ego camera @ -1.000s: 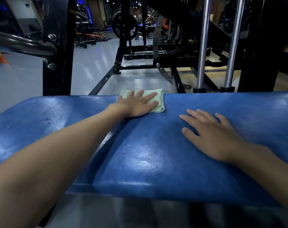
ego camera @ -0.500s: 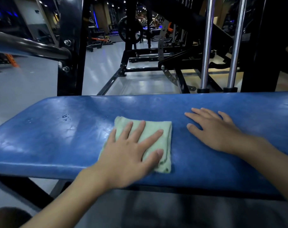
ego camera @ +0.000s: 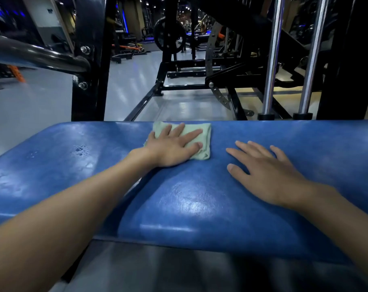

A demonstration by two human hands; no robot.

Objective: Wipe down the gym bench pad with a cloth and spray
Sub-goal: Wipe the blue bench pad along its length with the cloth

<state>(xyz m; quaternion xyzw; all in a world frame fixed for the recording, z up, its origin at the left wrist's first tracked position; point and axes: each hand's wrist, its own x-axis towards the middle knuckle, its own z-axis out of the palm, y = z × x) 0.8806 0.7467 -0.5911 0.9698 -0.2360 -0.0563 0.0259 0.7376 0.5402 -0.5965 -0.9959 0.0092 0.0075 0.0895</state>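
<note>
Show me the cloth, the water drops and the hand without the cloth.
cloth point(ego camera: 206, 133): head view, its bare right edge.
water drops point(ego camera: 80, 150): head view, the largest drop.
right hand point(ego camera: 269, 173): head view, back of the hand.

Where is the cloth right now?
Head view: the green cloth lies at the far edge of the blue pad, just left of centre, under the left hand.

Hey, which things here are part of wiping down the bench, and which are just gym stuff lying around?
Job: green cloth under left hand; blue bench pad; droplets on it; right hand flat on pad.
Around: chrome rods; weight plate; black frame post.
</note>
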